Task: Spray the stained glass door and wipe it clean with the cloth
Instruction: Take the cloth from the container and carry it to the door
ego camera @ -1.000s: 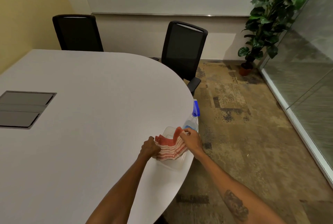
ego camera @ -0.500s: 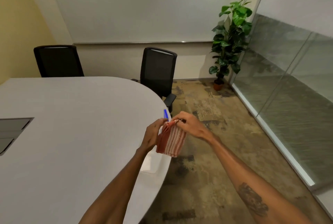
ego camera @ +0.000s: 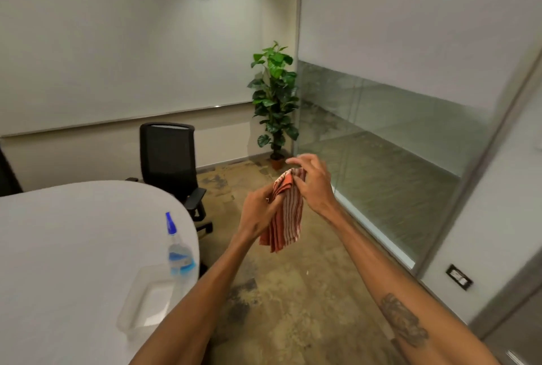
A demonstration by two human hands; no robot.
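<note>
A red and white striped cloth [ego camera: 286,218] hangs in the air over the carpet, held between both hands. My left hand [ego camera: 259,210] grips its left side and my right hand [ego camera: 312,181] pinches its top edge, index finger raised. A clear spray bottle with a blue nozzle [ego camera: 177,250] stands upright at the edge of the white table [ego camera: 73,247], beside a clear plastic tray [ego camera: 149,301]. The glass wall [ego camera: 381,135] with a frosted upper band runs along the right; its metal frame [ego camera: 481,165] crosses diagonally.
A black office chair [ego camera: 170,159] stands behind the table's curve. A potted plant [ego camera: 274,100] fills the far corner by the glass. A whiteboard [ego camera: 117,41] covers the back wall. Patterned carpet [ego camera: 293,291] lies between table and glass. A wall socket [ego camera: 459,276] sits low right.
Both hands lifted the cloth off the tray and carried it right, away from the table. The view has swung right toward the glass wall.
</note>
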